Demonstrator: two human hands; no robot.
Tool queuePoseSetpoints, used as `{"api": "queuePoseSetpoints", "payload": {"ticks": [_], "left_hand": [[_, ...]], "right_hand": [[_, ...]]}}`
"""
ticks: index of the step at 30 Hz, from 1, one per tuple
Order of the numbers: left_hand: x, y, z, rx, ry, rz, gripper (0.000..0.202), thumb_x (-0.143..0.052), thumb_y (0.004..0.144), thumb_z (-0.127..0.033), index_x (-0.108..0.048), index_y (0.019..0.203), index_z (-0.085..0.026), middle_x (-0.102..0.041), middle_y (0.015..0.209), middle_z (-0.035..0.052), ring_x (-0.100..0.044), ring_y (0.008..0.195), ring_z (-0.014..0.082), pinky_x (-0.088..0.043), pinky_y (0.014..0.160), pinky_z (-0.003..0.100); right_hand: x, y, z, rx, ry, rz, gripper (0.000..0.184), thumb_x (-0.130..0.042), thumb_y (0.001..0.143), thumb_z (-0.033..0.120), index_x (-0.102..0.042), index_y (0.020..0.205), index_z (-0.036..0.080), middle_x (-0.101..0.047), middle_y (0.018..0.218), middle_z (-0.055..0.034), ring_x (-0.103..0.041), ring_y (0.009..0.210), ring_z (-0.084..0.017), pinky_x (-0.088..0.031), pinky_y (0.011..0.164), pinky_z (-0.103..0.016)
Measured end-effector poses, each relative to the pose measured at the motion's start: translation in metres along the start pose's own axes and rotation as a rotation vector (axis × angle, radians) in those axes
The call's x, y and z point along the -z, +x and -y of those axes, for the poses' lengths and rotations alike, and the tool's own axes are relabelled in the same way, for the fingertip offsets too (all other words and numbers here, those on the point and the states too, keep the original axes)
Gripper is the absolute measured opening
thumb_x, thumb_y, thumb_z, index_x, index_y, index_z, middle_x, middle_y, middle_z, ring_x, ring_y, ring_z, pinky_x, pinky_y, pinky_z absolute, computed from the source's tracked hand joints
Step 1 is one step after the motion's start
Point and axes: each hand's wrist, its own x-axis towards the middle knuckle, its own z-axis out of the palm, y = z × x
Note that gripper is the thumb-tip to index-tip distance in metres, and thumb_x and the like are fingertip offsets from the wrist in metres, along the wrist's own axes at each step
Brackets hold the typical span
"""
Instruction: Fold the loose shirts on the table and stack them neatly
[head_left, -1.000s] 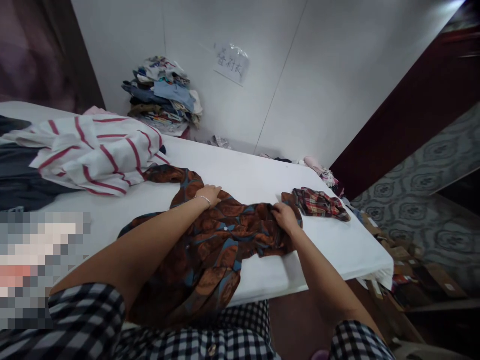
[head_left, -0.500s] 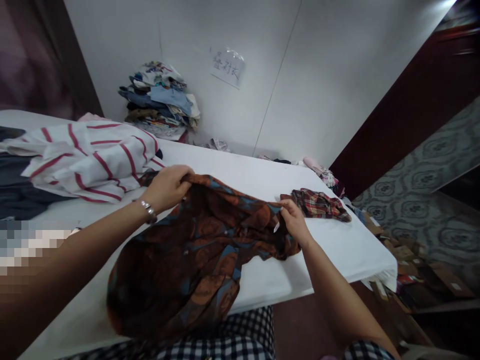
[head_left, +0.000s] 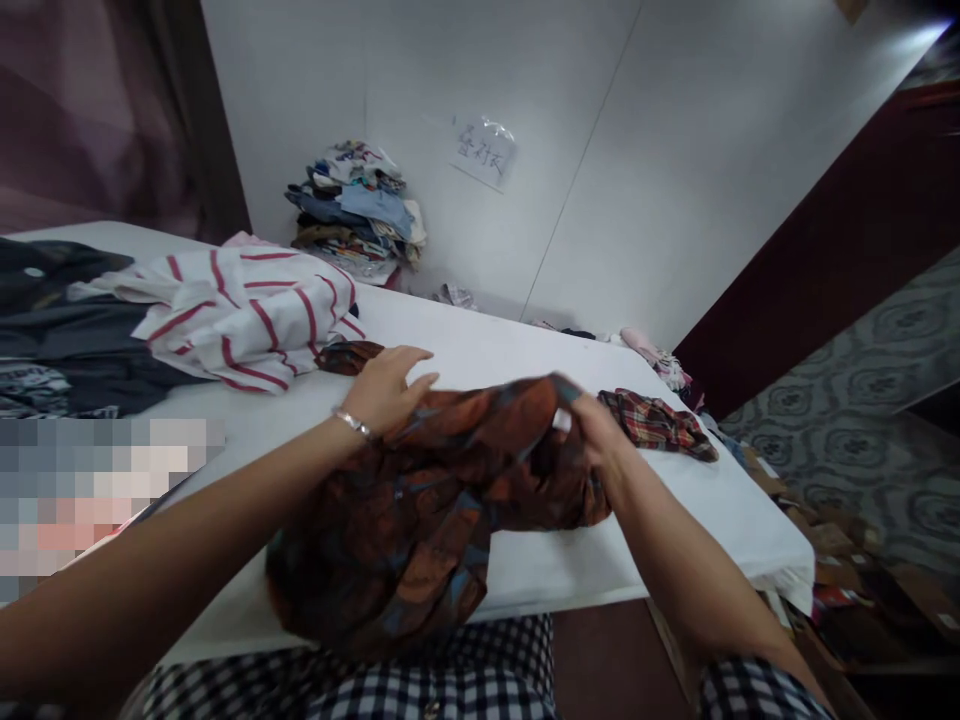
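Observation:
A brown and blue patterned garment (head_left: 420,510) lies bunched on the white table (head_left: 697,500) and hangs over its near edge. My left hand (head_left: 386,390) rests on its upper left part with the fingers stretched out and a bracelet at the wrist. My right hand (head_left: 592,430) is closed on the garment's top right edge, lifted a little off the table. A sleeve of the garment (head_left: 349,356) trails out to the left behind my left hand.
A white shirt with red stripes (head_left: 240,310) and dark clothes (head_left: 67,330) lie at the left. A red plaid cloth (head_left: 656,422) sits right of my right hand. A stack of folded clothes (head_left: 356,210) stands at the wall. Boxes lie on the floor at right.
My left hand let go of the garment's edge and now lies open on it. My right hand has raised its edge, folding it toward the left. The view shifted slightly.

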Motion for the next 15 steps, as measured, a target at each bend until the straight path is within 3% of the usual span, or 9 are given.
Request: {"api": "queuePoseSetpoints", "payload": {"ticks": [3,5,7,9,11,13,15], "left_hand": [[-0.017,-0.063,-0.037,-0.161,-0.044,0.207,0.053,-0.057,0.077,-0.052,-0.056,0.125,-0.03,-0.058,0.129,0.008,-0.05,0.119,0.0292,-0.043,0.099,0.045],[-0.035,-0.105,-0.052,-0.227,-0.012,0.335,0.07,-0.064,0.07,-0.053,-0.045,0.135,-0.032,-0.046,0.143,0.0075,-0.043,0.127,0.0326,-0.04,0.101,0.051],[-0.05,-0.132,-0.058,-0.172,0.074,0.448,0.08,-0.067,0.069,-0.043,-0.037,0.141,-0.029,-0.038,0.148,0.0106,-0.041,0.129,0.0346,-0.039,0.1,0.054],[-0.056,-0.14,-0.06,-0.092,0.15,0.517,0.068,-0.061,0.071,-0.029,-0.044,0.137,-0.022,-0.05,0.138,0.0139,-0.049,0.122,0.0325,-0.041,0.098,0.051],[-0.047,-0.132,-0.059,-0.038,0.214,0.567,0.043,-0.053,0.073,-0.017,-0.061,0.116,-0.017,-0.064,0.114,0.0131,-0.058,0.107,0.0278,-0.045,0.093,0.044],[-0.024,-0.117,-0.057,0.005,0.284,0.594,0.029,-0.048,0.071,-0.009,-0.067,0.091,-0.016,-0.067,0.097,0.0107,-0.062,0.094,0.0239,-0.047,0.087,0.038],[0.012,-0.103,-0.049,0.037,0.322,0.548,0.025,-0.048,0.07,-0.007,-0.066,0.082,-0.017,-0.068,0.093,0.0092,-0.063,0.089,0.0226,-0.048,0.083,0.035]], "right_hand": [[0.016,0.036,0.025,0.078,0.086,-0.152,0.028,-0.056,0.08,0.046,-0.062,0.088,0.02,-0.069,0.078,-0.005,-0.067,0.081,-0.022,-0.057,0.072,-0.035],[0.02,0.056,0.041,0.113,0.135,-0.143,0.028,-0.051,0.083,0.045,-0.061,0.086,0.019,-0.069,0.081,-0.0062,-0.067,0.086,-0.022,-0.056,0.077,-0.036],[0.021,0.072,0.055,0.154,0.192,-0.106,0.028,-0.048,0.085,0.044,-0.06,0.087,0.019,-0.068,0.084,-0.0067,-0.066,0.09,-0.022,-0.055,0.081,-0.038],[0.023,0.086,0.066,0.199,0.268,-0.078,0.028,-0.047,0.087,0.043,-0.06,0.089,0.018,-0.069,0.087,-0.0063,-0.066,0.093,-0.021,-0.054,0.083,-0.038],[0.03,0.098,0.075,0.241,0.358,-0.061,0.027,-0.048,0.087,0.043,-0.061,0.09,0.019,-0.069,0.09,-0.0058,-0.065,0.096,-0.02,-0.053,0.085,-0.039],[0.043,0.106,0.082,0.285,0.433,-0.058,0.026,-0.049,0.088,0.043,-0.061,0.091,0.02,-0.069,0.092,-0.005,-0.064,0.099,-0.02,-0.053,0.087,-0.039],[0.061,0.108,0.088,0.328,0.504,-0.07,0.024,-0.049,0.088,0.042,-0.061,0.091,0.021,-0.07,0.094,-0.0042,-0.063,0.102,-0.019,-0.052,0.089,-0.038]]}}
